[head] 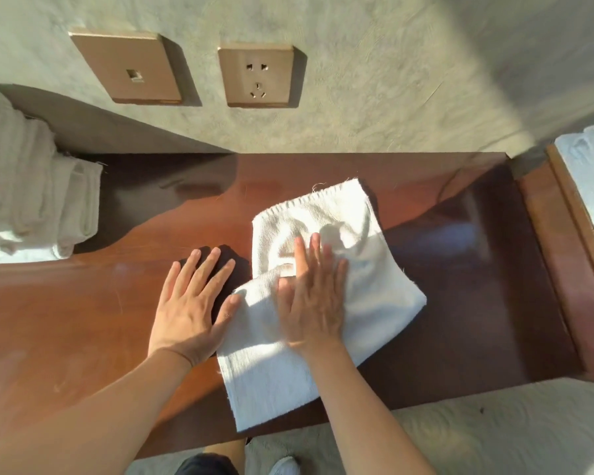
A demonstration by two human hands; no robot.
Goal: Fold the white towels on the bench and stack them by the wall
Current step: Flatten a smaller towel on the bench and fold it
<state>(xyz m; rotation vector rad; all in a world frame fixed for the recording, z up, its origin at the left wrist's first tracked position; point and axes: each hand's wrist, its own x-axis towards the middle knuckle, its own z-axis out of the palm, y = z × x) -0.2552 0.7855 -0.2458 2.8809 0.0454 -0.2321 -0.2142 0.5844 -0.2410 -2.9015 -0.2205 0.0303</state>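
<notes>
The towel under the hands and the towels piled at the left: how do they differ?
The towel under the right hand lies flat, one layer loosely folded over; the pile holds several, folded thick and stacked. The towel sits mid-bench; the pile sits at the bench's left end, by the wall. Both are white terry.

both arms are bare, with no sleeves. the left hand (192,305) and right hand (312,296) wear nothing. lower down show dark shorts (203,466) and a white shoe (283,467).

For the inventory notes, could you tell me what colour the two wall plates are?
Both wall plates are bronze-gold, seen in the head view.
</notes>
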